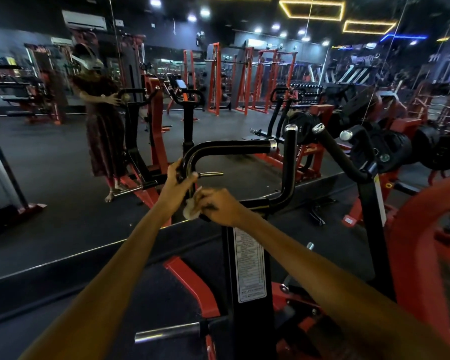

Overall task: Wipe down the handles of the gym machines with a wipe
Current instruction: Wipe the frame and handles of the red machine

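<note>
**Wipe bunched against the black handle**

The wipe [191, 209] is a small white crumpled wad, pressed to the lower stem of the black handle [226, 148]. That handle is a glossy curved tube, rising from 6 o'clock, bending toward 3 o'clock and ending in a silver cap. A second upright handle [289, 162] stands at its 3 o'clock.

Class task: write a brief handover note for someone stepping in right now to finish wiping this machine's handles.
Left hand: grips the bend of the curved black handle.
Right hand: holds the white wipe against the bar just below that bend.
Done: cannot tell how much is already wiped.
Left: the horizontal grip of this handle, then the upright handle and the angled handle to the right.
</note>
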Demonstrator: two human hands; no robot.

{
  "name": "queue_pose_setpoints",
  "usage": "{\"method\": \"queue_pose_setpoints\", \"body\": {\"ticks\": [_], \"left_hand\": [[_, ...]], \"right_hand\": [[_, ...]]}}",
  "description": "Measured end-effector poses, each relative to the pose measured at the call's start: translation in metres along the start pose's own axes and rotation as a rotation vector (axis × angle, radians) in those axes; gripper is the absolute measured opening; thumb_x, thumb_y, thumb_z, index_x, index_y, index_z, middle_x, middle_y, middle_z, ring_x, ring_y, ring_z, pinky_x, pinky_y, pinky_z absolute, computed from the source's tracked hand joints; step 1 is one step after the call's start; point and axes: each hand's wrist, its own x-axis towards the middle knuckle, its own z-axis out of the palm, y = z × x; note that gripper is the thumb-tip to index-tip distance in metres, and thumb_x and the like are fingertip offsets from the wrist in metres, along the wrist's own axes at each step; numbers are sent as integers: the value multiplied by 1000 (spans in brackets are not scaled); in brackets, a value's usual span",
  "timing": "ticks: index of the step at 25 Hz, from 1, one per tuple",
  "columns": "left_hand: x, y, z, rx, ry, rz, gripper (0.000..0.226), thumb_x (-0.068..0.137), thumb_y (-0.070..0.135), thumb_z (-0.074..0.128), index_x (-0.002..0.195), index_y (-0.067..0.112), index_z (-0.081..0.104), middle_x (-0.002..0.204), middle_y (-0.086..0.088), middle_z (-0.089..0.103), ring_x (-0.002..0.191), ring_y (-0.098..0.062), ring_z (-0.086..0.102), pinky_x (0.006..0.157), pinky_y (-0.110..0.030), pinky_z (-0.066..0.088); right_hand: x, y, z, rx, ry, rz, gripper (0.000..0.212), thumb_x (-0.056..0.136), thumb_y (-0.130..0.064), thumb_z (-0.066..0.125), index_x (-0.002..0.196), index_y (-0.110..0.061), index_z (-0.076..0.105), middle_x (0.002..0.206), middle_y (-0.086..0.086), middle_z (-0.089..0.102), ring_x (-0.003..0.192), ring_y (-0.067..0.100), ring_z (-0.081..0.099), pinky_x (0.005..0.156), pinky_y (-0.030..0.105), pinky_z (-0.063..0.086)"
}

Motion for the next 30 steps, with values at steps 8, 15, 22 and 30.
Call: {"method": "queue_pose_setpoints", "body": {"ticks": [8,15,22,30], "left_hand": [[-12,-22,36,-52,234,-202,30,88,1,57,112,10,41,84,2,49,68,-6,50,48,-10,41],[-15,-23,37,8,255,-206,27,89,6,54,109,12,37,87,-2,49,74,-16,53,68,-31,46],[-12,-21,37,861,269,178,92,86,17,63,152,21,-1,158,-16,-8,146,-35,-2,114,-48,-6],[-19,-26,43,1326,-18,452,21,83,4,59,97,9,74,99,-12,69,116,-30,54,113,-38,-15]], "right_hand": [[-45,14,-40,-139,149,374,28,87,-3,56,114,-5,65,96,14,57,89,24,55,77,31,47],[-87,19,-36,-291,90,461,39,100,-23,40,135,-9,46,135,9,52,128,23,43,113,38,26],[-55,-20,10,-222,61,320,41,98,-22,42,136,-8,45,135,11,50,127,27,42,112,40,25],[-122,41,-66,-299,108,551,35,96,-10,45,130,-9,51,123,12,59,116,28,54,106,43,38]]}}
